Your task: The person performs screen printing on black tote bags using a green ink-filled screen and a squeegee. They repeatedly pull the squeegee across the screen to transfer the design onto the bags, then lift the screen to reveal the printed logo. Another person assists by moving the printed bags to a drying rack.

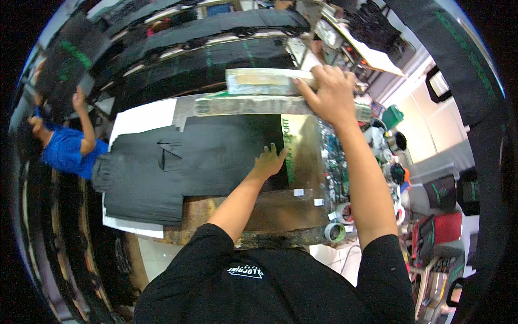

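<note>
Tabletop [198, 213] supports black cloth [216, 156] running sideways, left fingers [273, 149] spread, right fingers [307, 90] gripping bar [259, 82].

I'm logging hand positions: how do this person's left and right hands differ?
The left hand is spread open at the right edge of the black fabric; the right hand grips the end of a pale bar. The left hand is nearer the person's body than the right hand. Both are bare.

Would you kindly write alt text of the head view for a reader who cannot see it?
A person's left hand is spread over black fabric on a worktable, while the right hand has its grip on a pale bar along the far side. A co-worker in blue is at far left.
</note>
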The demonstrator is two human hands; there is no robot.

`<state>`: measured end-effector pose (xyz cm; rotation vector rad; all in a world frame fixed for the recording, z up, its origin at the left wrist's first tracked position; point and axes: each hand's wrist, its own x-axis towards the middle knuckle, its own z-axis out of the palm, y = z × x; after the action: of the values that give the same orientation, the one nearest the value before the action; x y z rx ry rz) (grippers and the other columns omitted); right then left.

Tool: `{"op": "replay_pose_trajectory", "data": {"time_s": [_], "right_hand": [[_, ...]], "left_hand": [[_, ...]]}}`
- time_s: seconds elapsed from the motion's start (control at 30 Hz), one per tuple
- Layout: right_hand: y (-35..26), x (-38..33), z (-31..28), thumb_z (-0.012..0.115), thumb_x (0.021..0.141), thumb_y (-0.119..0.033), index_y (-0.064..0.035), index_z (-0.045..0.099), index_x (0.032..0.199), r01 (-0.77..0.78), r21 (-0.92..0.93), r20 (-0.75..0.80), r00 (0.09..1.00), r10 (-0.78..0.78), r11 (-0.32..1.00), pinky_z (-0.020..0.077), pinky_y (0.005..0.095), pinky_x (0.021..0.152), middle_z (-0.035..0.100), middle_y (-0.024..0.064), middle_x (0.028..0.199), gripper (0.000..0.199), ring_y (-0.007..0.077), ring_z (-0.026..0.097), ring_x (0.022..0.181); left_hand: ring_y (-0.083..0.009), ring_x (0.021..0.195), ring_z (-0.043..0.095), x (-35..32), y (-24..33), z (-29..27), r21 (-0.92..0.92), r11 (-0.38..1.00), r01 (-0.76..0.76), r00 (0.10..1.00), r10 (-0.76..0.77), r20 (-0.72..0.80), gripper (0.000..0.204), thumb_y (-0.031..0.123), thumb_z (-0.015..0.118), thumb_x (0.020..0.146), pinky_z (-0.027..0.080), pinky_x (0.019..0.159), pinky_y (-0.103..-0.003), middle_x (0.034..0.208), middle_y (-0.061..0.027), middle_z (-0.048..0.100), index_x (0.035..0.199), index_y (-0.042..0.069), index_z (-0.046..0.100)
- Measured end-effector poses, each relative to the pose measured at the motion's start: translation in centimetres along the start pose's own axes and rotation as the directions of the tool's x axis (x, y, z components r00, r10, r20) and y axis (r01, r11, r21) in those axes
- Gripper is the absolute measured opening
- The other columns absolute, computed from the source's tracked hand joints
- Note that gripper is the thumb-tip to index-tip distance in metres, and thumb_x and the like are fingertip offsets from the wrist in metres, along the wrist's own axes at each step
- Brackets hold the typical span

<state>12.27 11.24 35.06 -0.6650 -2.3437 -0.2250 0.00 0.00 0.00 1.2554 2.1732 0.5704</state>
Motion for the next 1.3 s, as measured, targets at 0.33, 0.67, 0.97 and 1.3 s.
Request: {"op": "replay_pose_trajectory", "data": {"time_s": [0.33,0.67,0.97,1.3], "right_hand": [[3.5,-0.8,1.5,0.061,0.091,-0.068,-0.0074,0.073,0.089,-0.015,-0.036,-0.158,0.987,0.009,0.999,0.0355,0.0499,0.087,0.070,0.0141,0.087,0.062,0.0323,0.066,0.089],[3.3,0.3,1.2,0.061,0.095,-0.065,-0.0051,0.074,0.098,-0.029,-0.056,-0.086,0.996,0.024,0.998,0.0372,0.0473,0.089,0.070,0.0146,0.091,0.062,0.0315,0.066,0.095],[2.8,0.6,1.3,0.057,0.096,-0.068,-0.0064,0.074,0.104,-0.046,-0.109,-0.015,0.999,0.045,0.993,0.0383,0.0477,0.088,0.071,0.0125,0.093,0.064,0.0309,0.066,0.096],[2.1,-1.1,1.2,0.061,0.095,-0.060,-0.0070,0.071,0.100,-0.028,-0.112,-0.049,0.999,0.023,0.993,0.0369,0.0473,0.088,0.068,0.0115,0.089,0.055,0.0301,0.064,0.094]], "left_hand": [[-0.0557,0.155,0.013,-12.9,-2.5,3.3,0.431,0.778,-0.458,0.874,0.483,0.057,0.108,0.088,0.049,0.085,0.005,0.115,-0.081,0.172,-0.0232,0.019,0.162,0.013,0.039],[-0.0552,0.156,0.012,-11.3,1.3,5.9,0.342,0.768,-0.542,0.833,0.546,0.094,0.110,0.091,0.049,0.082,0.000,0.117,-0.079,0.172,-0.0240,0.019,0.162,0.015,0.041],[-0.0535,0.158,0.005,-13.7,0.6,7.1,0.306,0.783,-0.542,0.831,0.554,0.055,0.114,0.092,0.048,0.081,-0.006,0.117,-0.078,0.172,-0.0253,0.019,0.162,0.013,0.039],[-0.0372,0.134,0.060,-14.0,2.3,-7.0,-0.782,0.569,-0.254,0.962,0.229,-0.145,0.100,0.047,0.085,0.085,0.044,0.117,-0.050,0.149,-0.0237,0.058,0.162,0.007,0.036]]}}
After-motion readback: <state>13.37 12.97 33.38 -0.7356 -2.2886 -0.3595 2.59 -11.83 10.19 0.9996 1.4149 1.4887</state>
